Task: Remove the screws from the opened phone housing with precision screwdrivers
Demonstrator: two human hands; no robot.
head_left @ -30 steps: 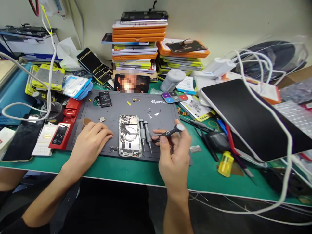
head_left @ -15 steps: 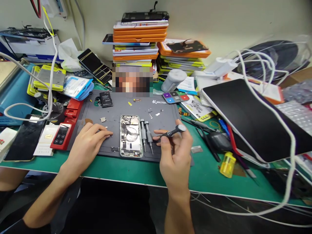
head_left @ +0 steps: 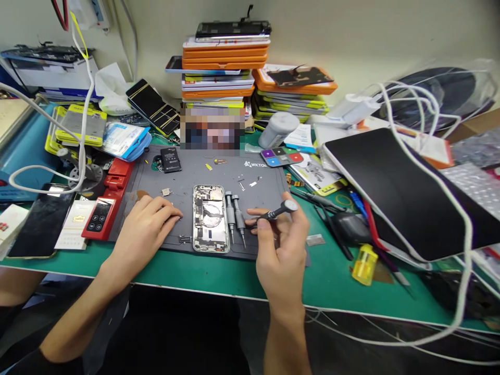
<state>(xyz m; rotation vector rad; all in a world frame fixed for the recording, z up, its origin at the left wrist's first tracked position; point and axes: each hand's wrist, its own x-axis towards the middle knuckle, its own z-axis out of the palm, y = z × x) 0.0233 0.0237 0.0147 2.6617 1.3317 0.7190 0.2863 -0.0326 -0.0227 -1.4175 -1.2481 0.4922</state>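
In my right hand is a dark precision screwdriver, held between thumb and fingers, its round cap towards the upper right. The tip is hidden behind the fingers. My left hand rests palm down on the grey work mat, fingers loosely stretched, with nothing visible in it. Between the hands lies an opened phone, its inner parts and a round coil exposed. Two grey screwdrivers lie side by side along its right edge. A small dark part sits left of the phone, near my left fingertips.
A black phone battery and small metal pieces lie on the mat. A red device borders it on the left. At right are tweezers, a yellow-handled tool and a large black panel. Orange cases are stacked behind. White cables hang at both sides.
Almost nothing differs. The whole view has shifted very slightly, and my left hand sits marginally farther right and lower. My right hand keeps the same hold on the screwdriver.
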